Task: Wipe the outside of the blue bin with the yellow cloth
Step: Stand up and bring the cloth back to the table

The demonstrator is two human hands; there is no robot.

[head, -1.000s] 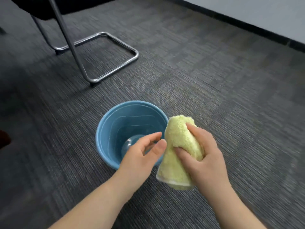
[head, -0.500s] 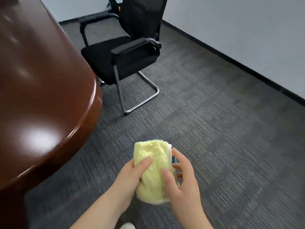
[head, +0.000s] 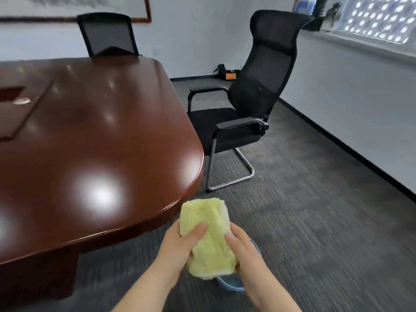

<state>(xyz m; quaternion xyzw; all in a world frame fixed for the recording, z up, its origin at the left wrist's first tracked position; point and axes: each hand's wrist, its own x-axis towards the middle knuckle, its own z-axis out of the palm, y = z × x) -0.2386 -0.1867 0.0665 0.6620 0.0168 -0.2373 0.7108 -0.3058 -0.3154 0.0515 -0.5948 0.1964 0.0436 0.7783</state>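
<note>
The yellow cloth (head: 210, 238), folded into a thick wad, is held low in the view at about 6 o'clock, gripped from both sides. The left hand (head: 177, 246) is closed on it with the thumb pressed across its face; the right hand (head: 245, 255) is curled around its other edge. The blue bin (head: 231, 284) is mostly hidden beneath cloth and right hand, on the grey carpet (head: 315, 221). A brown table (head: 90, 143) is seen at 10 o'clock, a black chair (head: 247, 109) at 1 o'clock.

Yellow cloth (head: 210, 239), blue bin (head: 231, 285), reddish-brown table (head: 90, 143).
</note>
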